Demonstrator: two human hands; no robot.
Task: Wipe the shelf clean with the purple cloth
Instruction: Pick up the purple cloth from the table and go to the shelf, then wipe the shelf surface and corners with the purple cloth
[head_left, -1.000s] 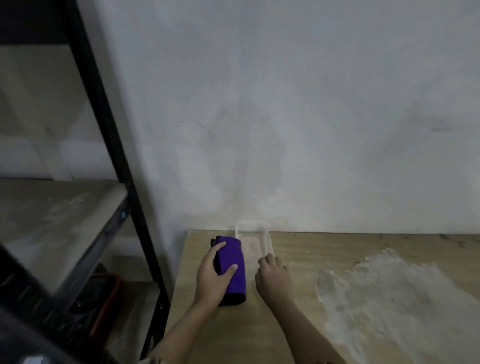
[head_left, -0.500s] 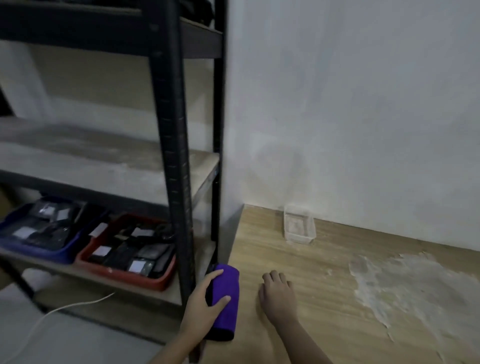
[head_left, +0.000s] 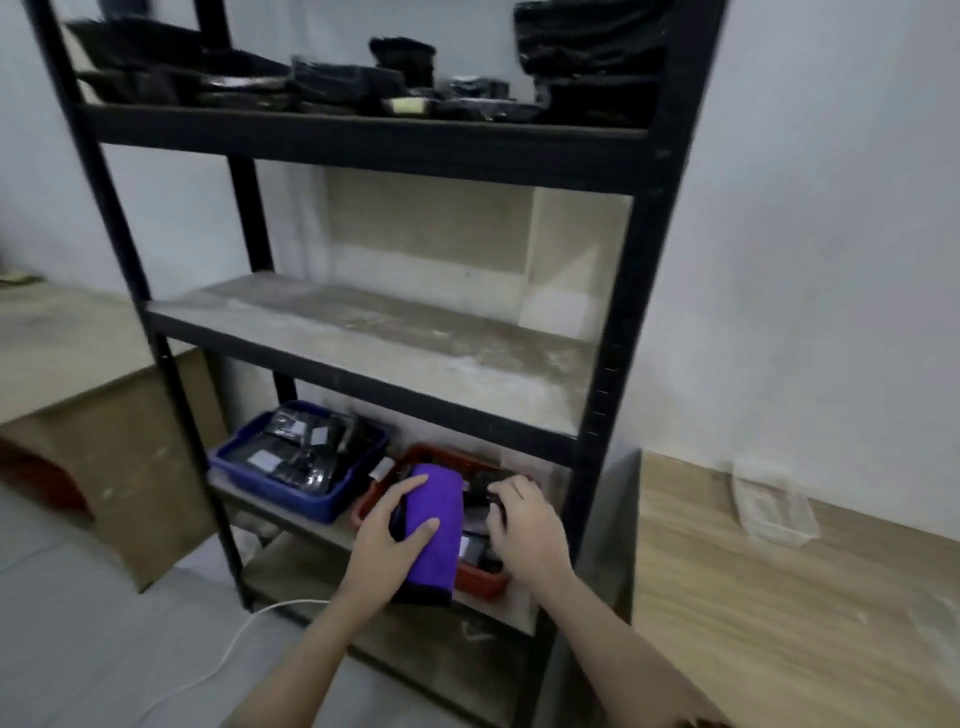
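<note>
**Cloth in hand, dusty shelf waiting above**

Pale walls close in a black metal shelving unit, and the head view looks down its front. Its middle shelf is a bare board streaked with pale dust, thickest toward the right end. Below it sit a blue bin and a red bin of dark packets; black clutter crowds the top level. A wooden desk stands to the right, carrying a clear plastic tray.

The left hand has its grip closed round the folded purple cloth, thumb across the top face, fingers wrapped on the far side, in front of the red bin. The right hand holds nothing, fingers loosely bent, over that bin.

The step in hand looks like carrying the cloth up to the middle shelf. To do it well, I would judge:

- Lift clear of the shelf's front rail before going in.
- Lay the cloth flat, palm pressing on it.
- Begin at the back corner and draw long overlapping strokes forward, so dust gathers at the front edge instead of spreading.
- Catch the gathered dust in the cloth, or it will likely fall into the bins below.
</note>
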